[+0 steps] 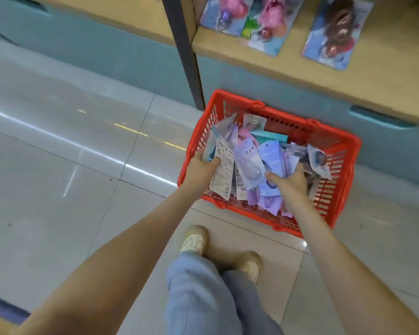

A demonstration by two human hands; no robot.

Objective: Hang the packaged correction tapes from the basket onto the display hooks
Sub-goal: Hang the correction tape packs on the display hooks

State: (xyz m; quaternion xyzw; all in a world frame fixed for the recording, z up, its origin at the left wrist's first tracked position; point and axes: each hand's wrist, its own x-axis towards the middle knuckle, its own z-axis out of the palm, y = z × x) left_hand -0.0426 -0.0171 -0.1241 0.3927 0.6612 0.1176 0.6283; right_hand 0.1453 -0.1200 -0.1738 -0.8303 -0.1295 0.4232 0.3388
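So the correction tape packets [259, 165] are pretty much all in the red basket [344, 141], a loose heap of purple, blue and white sleeves piled every which way. The left grip [200, 171] is at the left edge of the heap, thumb clamped over a white-backed packet [224, 170] with printed text, fingers hidden underneath, so it's pinching that one, maybe a couple more behind it. The right grip [292, 182] is dug into the middle of the pile, thumb lying across a purple sleeve, fingertips buried. Honestly can't tell if it has actually closed on anything. The basket sits on the tiled floor [70, 153], right up against a low shelf [276, 66] with some toy packs [336, 32] lying flat on it. No hooks anywhere in view and the basket looks full, so my guess is this is a pick-up step with nearly all the hanging left to do.
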